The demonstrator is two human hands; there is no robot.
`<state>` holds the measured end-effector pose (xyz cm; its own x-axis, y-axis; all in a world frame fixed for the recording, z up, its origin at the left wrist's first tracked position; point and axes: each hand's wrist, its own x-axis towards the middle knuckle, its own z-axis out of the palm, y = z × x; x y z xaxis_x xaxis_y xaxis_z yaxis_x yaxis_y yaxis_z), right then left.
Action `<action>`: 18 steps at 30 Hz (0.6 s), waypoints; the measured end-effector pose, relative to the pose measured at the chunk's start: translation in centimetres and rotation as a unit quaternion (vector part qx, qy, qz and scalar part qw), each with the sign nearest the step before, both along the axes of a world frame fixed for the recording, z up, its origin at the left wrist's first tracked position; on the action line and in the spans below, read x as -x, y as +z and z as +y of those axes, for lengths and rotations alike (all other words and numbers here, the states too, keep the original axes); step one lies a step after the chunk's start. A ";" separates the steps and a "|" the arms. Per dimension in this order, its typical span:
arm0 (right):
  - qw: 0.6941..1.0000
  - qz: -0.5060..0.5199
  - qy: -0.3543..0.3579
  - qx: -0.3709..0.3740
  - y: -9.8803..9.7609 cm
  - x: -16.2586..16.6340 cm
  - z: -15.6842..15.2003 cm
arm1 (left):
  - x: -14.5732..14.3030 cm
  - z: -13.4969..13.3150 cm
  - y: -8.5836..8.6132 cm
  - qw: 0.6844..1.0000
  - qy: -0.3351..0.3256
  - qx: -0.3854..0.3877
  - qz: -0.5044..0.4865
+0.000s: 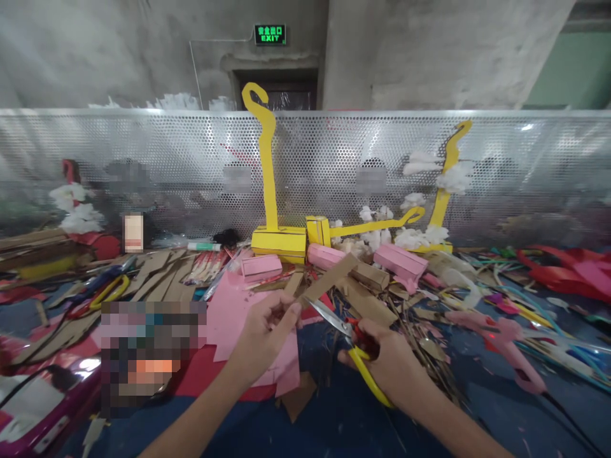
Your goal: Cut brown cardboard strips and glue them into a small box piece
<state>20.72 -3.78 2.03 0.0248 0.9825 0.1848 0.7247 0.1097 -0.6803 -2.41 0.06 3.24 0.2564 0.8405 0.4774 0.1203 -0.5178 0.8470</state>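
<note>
Pink boxes [261, 267] are scattered ahead; cardboard [335, 278] is pinched in the left hand [267, 327], scissors [333, 318] gripped in the right hand [384, 356]; an “EXIT” sign [270, 35] is lit.

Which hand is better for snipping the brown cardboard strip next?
Probably the right hand: it already holds the scissors, whose blades point toward the cardboard strip. The left hand seems busy pinching the strip's near end.
</note>
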 end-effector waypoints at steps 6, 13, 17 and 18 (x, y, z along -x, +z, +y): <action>1.000 -0.005 0.003 -0.010 -0.5 -0.1 0.2 | -0.1 -0.2 0.2 1.000 0.003 0.002 -0.015; 0.999 -0.029 0.002 -0.020 0.0 0.1 -0.2 | -0.2 -0.1 0.3 0.999 -0.001 0.004 -0.041; 0.998 -0.057 0.013 -0.037 -0.2 0.3 -0.5 | -0.3 -0.1 0.4 0.998 0.004 0.020 -0.060; 0.998 -0.057 0.016 -0.036 -0.2 0.3 -0.5 | -0.2 -0.1 0.4 0.998 0.006 0.021 -0.059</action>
